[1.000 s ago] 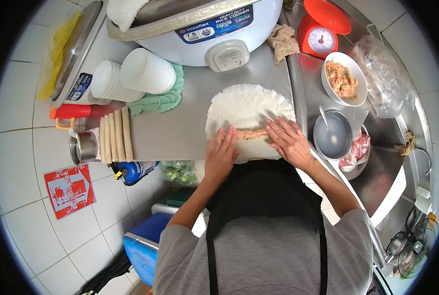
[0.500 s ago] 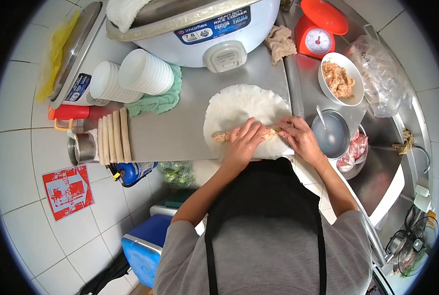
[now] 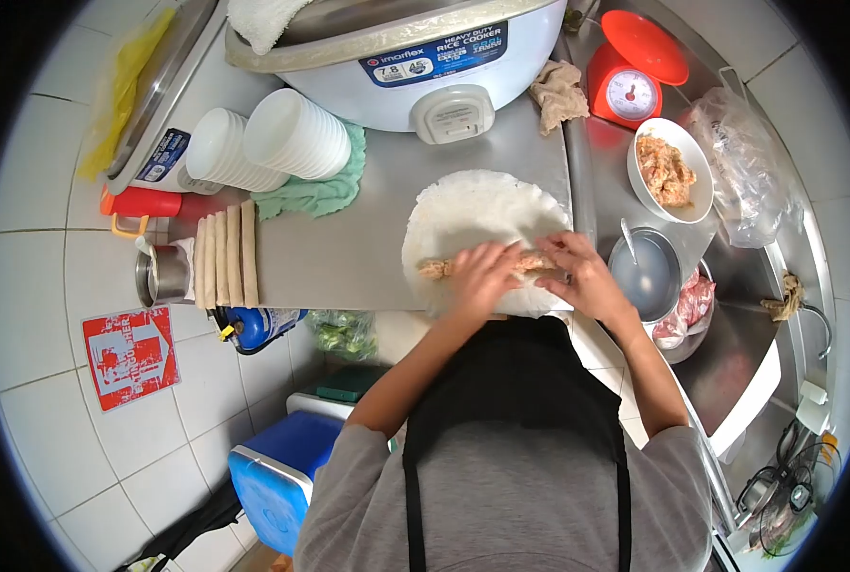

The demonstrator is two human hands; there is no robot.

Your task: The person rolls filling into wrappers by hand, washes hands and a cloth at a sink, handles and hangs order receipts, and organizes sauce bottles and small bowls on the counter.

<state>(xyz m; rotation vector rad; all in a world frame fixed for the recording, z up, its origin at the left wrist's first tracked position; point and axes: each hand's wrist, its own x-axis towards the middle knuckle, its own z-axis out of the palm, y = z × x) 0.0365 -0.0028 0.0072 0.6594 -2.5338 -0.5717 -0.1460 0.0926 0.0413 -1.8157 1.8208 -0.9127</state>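
Wrapper (image 3: 487, 214), round and white, lies flat on the steel table (image 3: 368, 257) near its right edge, right in front of the apron (image 3: 516, 381). Filling strip (image 3: 435, 269) runs left to right across the wrapper's near half, left end exposed. Left hand (image 3: 485, 281) is over the middle of the strip; motion blur there, can't tell if it grips or just presses. Right hand (image 3: 585, 275) is at the strip's right end, released, thumb and fingers apart on either side of it. Five pale rolls (image 3: 222, 257) side by side at the table's left end. Right of the wrapper: white bowl (image 3: 700, 197) of filling, metal bowl (image 3: 671, 262) with spoon (image 3: 628, 238) in cloudy liquid.
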